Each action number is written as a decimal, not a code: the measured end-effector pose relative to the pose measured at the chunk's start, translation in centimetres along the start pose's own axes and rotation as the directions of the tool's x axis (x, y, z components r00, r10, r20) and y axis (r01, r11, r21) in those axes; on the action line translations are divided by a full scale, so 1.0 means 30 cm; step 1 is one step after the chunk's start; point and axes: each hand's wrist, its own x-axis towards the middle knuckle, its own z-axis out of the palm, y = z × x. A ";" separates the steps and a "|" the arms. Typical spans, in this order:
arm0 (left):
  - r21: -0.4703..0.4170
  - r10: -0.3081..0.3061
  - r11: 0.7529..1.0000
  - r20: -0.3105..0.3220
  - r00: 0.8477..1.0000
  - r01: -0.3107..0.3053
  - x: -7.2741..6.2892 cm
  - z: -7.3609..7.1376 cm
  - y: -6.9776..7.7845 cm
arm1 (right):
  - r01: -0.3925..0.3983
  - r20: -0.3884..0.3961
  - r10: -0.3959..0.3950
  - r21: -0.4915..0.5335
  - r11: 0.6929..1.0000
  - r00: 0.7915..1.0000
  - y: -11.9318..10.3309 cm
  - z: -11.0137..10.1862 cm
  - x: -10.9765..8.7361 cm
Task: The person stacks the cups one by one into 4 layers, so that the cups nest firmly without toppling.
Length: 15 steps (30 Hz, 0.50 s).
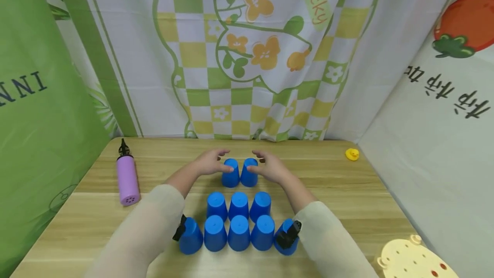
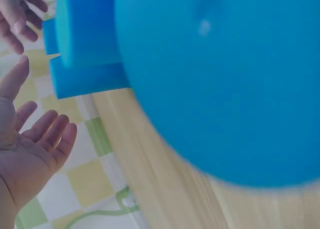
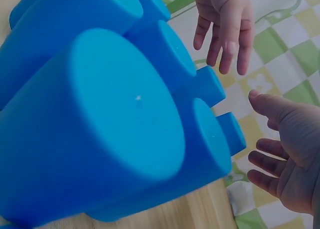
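Two blue cups stand upside down, side by side, in the back row: a left one [image 1: 230, 178] and a right one [image 1: 248, 179]. My left hand [image 1: 208, 163] hovers at the outer side of the left cup, its thumb overlapping that cup in the head view. Mirroring it, my right hand [image 1: 272, 167] is beside the right cup, thumb across its upper part in this view. Both wrist views show relaxed, spread fingers and nothing held. Closer to me are a row of three upturned cups [image 1: 239, 206] and a front row of several more [image 1: 239, 234].
On the wooden table [image 1: 316, 175], a purple hand pump [image 1: 128, 179] lies at the left. A yellow rubber duck [image 1: 352, 154] sits at the back right, and a cream spotted object [image 1: 414, 261] is at the front right corner. Patterned curtain [image 1: 239, 98] hangs behind the table.
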 end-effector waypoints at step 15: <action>-0.181 0.150 0.972 0.002 0.989 -0.147 -0.205 -0.043 -0.097 | 0.123 0.002 -0.123 0.092 0.988 0.992 0.071 -0.027 -0.165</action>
